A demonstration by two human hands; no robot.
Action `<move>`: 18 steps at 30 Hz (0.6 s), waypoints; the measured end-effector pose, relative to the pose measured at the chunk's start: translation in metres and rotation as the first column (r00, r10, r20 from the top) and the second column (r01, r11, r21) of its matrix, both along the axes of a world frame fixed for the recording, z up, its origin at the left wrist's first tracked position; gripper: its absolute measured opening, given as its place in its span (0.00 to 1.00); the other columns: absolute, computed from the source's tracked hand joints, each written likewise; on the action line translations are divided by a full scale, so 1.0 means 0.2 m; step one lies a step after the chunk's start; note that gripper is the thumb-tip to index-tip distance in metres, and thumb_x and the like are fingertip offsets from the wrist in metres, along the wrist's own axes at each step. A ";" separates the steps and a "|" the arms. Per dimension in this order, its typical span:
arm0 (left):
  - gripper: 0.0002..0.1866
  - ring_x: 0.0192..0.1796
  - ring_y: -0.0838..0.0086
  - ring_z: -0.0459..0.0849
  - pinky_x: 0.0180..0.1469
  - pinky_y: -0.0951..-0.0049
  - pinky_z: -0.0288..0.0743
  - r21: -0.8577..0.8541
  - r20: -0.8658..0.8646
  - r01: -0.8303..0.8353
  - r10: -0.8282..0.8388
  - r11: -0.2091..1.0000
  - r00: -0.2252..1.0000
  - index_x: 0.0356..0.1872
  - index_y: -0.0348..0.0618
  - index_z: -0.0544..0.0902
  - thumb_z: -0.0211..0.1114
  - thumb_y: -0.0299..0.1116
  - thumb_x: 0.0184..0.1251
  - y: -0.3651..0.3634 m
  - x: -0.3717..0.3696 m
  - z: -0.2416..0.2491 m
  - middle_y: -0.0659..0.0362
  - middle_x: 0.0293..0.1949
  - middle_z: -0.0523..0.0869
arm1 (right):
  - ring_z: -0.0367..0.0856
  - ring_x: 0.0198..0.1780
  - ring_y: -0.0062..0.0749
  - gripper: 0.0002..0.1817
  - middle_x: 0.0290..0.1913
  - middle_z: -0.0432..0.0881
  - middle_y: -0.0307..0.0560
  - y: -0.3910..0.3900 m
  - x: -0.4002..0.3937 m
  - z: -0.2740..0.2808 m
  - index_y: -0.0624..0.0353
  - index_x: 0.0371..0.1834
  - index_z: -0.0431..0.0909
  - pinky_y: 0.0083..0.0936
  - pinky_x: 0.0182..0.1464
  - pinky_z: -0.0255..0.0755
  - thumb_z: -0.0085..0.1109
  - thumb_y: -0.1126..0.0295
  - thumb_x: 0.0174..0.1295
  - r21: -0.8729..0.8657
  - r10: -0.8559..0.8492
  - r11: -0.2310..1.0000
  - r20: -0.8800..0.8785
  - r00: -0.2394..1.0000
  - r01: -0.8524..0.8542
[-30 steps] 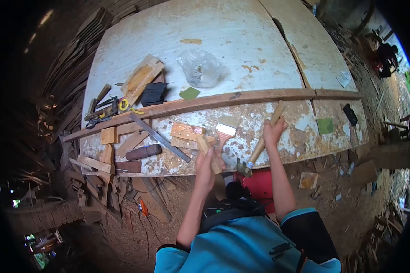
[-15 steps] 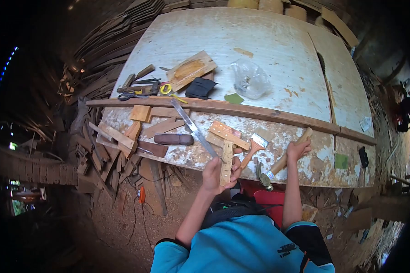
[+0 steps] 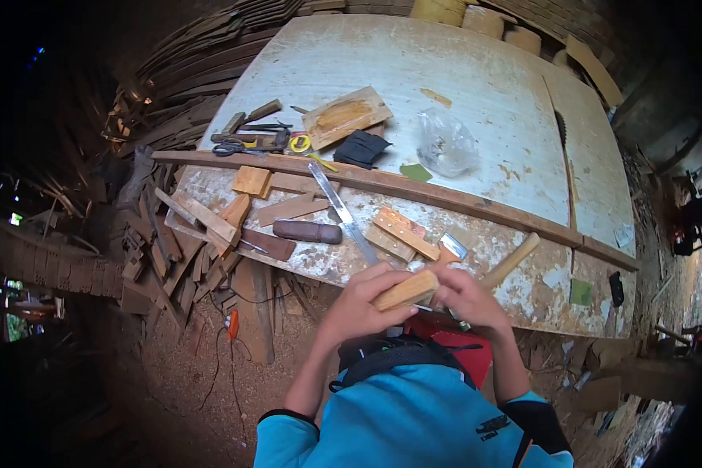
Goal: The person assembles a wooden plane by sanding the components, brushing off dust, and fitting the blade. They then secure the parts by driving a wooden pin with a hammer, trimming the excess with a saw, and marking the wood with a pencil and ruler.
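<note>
My left hand (image 3: 366,304) is wrapped round a short wooden block (image 3: 408,290), held above the bench's front edge. At the block's right end, my right hand (image 3: 472,300) has its fingers curled; what they grip is hidden. A wooden hammer handle (image 3: 515,259) lies on the bench beyond my right hand, its head mostly hidden. A long metal ruler (image 3: 335,204) points toward my left hand, its near end by the fingers. Past the hands, a paintbrush (image 3: 452,248) lies partly covered beside a wood piece with light dots (image 3: 404,232).
A long wooden batten (image 3: 444,196) crosses the worktable (image 3: 351,58). Behind it are a plastic bag (image 3: 447,144), black cloth (image 3: 360,148), tape measure (image 3: 299,143) and scissors (image 3: 230,148). Wood offcuts (image 3: 210,222) overhang the left edge; a brown tool-like piece (image 3: 307,231) lies nearby.
My right hand has let go of the hammer handle and moved left to the block. My left hand has turned the block from upright to slanting. The view has shifted slightly.
</note>
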State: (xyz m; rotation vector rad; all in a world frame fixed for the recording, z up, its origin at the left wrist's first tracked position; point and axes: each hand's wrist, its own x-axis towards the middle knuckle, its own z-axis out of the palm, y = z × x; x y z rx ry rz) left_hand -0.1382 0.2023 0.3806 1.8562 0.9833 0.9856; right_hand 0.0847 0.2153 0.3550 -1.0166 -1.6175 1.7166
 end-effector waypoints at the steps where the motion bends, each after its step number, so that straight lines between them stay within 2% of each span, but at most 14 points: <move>1: 0.21 0.37 0.62 0.81 0.39 0.68 0.75 0.038 -0.025 0.000 0.001 0.999 1.000 0.44 0.37 0.81 0.73 0.29 0.46 -0.01 -0.01 0.05 0.53 0.34 0.80 | 0.79 0.39 0.29 0.20 0.37 0.80 0.47 0.00 -0.02 0.08 0.64 0.44 0.76 0.28 0.44 0.74 0.40 0.58 0.72 -0.156 0.260 0.955 0.032 0.965 -0.252; 3: 0.20 0.37 0.59 0.81 0.39 0.67 0.75 0.153 -0.053 -0.003 0.011 0.988 0.999 0.43 0.38 0.80 0.73 0.26 0.44 -0.01 -0.05 0.10 0.52 0.34 0.80 | 0.79 0.36 0.26 0.24 0.34 0.80 0.45 -0.02 -0.05 0.16 0.65 0.42 0.76 0.25 0.40 0.75 0.36 0.55 0.73 -0.018 0.296 0.955 -0.010 0.955 -0.296; 4: 0.21 0.36 0.62 0.81 0.38 0.68 0.75 0.170 -0.060 -0.006 0.017 0.985 0.998 0.42 0.38 0.81 0.74 0.27 0.43 -0.01 -0.07 0.12 0.53 0.34 0.80 | 0.79 0.34 0.24 0.26 0.32 0.80 0.43 -0.01 -0.07 0.17 0.66 0.41 0.76 0.23 0.38 0.75 0.34 0.54 0.73 0.053 0.326 0.945 -0.033 0.945 -0.324; 5: 0.21 0.34 0.65 0.81 0.36 0.70 0.74 0.184 -0.070 -0.015 0.028 0.983 0.997 0.41 0.38 0.81 0.75 0.28 0.42 -0.02 -0.08 0.15 0.54 0.33 0.80 | 0.77 0.31 0.22 0.27 0.31 0.79 0.43 -0.02 -0.11 0.11 0.66 0.41 0.76 0.20 0.34 0.72 0.33 0.53 0.73 0.204 0.304 0.939 -0.122 0.945 -0.276; 6: 0.21 0.33 0.68 0.81 0.35 0.71 0.74 0.195 -0.082 -0.023 0.040 0.981 0.996 0.41 0.38 0.81 0.75 0.28 0.42 -0.03 -0.10 0.18 0.55 0.32 0.81 | 0.76 0.30 0.22 0.27 0.31 0.79 0.42 -0.03 -0.11 0.11 0.66 0.40 0.76 0.20 0.33 0.71 0.33 0.53 0.73 0.166 0.334 0.936 -0.151 0.930 -0.310; 8: 0.22 0.36 0.66 0.82 0.38 0.71 0.75 0.198 -0.101 0.002 0.019 0.980 0.995 0.41 0.38 0.80 0.75 0.28 0.41 -0.05 -0.13 0.21 0.54 0.34 0.82 | 0.73 0.28 0.20 0.28 0.30 0.78 0.41 -0.03 -0.12 0.11 0.65 0.38 0.76 0.19 0.31 0.69 0.32 0.52 0.73 0.094 0.389 0.921 -0.213 0.896 -0.378; 10: 0.22 0.38 0.65 0.82 0.39 0.70 0.75 0.228 -0.076 0.027 -0.009 0.973 0.997 0.41 0.38 0.80 0.75 0.28 0.41 -0.05 -0.14 0.20 0.54 0.36 0.82 | 0.71 0.26 0.19 0.25 0.27 0.76 0.39 -0.07 -0.15 0.10 0.64 0.35 0.74 0.19 0.30 0.66 0.33 0.53 0.73 0.052 0.318 0.948 -0.257 0.913 -0.315; 11: 0.20 0.39 0.58 0.81 0.40 0.66 0.75 0.216 -0.064 0.034 -0.021 0.976 0.998 0.43 0.39 0.79 0.72 0.25 0.44 -0.05 -0.14 0.19 0.53 0.36 0.80 | 0.70 0.26 0.19 0.24 0.26 0.76 0.38 -0.09 -0.16 0.09 0.64 0.33 0.73 0.19 0.29 0.65 0.34 0.54 0.73 0.027 0.274 0.960 -0.277 0.921 -0.277; 14: 0.21 0.41 0.62 0.82 0.41 0.70 0.75 0.217 -0.136 -0.049 0.080 0.975 0.988 0.41 0.36 0.80 0.75 0.29 0.42 -0.05 -0.13 0.10 0.52 0.38 0.82 | 0.70 0.26 0.17 0.19 0.23 0.74 0.37 -0.10 -0.19 0.07 0.63 0.30 0.70 0.19 0.29 0.65 0.39 0.60 0.72 0.060 0.111 0.993 -0.090 0.990 -0.105; 15: 0.20 0.42 0.63 0.82 0.42 0.70 0.75 0.164 -0.124 -0.069 0.090 0.984 0.988 0.41 0.36 0.80 0.74 0.28 0.44 -0.05 -0.13 0.05 0.52 0.39 0.82 | 0.70 0.26 0.19 0.16 0.22 0.73 0.38 -0.09 -0.19 0.04 0.64 0.29 0.69 0.20 0.30 0.66 0.42 0.64 0.71 0.028 0.075 0.997 0.059 0.995 -0.077; 17: 0.19 0.44 0.66 0.82 0.45 0.70 0.76 0.057 -0.103 -0.093 0.098 0.994 0.990 0.43 0.36 0.79 0.73 0.26 0.47 -0.04 -0.16 -0.11 0.53 0.41 0.82 | 0.72 0.26 0.22 0.16 0.22 0.74 0.40 -0.08 -0.22 -0.01 0.65 0.30 0.69 0.22 0.31 0.67 0.43 0.63 0.71 0.037 0.089 0.995 0.074 0.993 -0.092; 18: 0.18 0.45 0.68 0.82 0.47 0.71 0.75 -0.114 0.034 -0.128 0.133 0.985 0.991 0.44 0.37 0.79 0.72 0.25 0.49 -0.04 -0.16 -0.22 0.55 0.41 0.82 | 0.72 0.26 0.23 0.16 0.22 0.74 0.41 -0.07 -0.21 -0.04 0.65 0.30 0.70 0.23 0.32 0.67 0.43 0.63 0.70 0.039 0.095 0.994 0.086 0.992 -0.099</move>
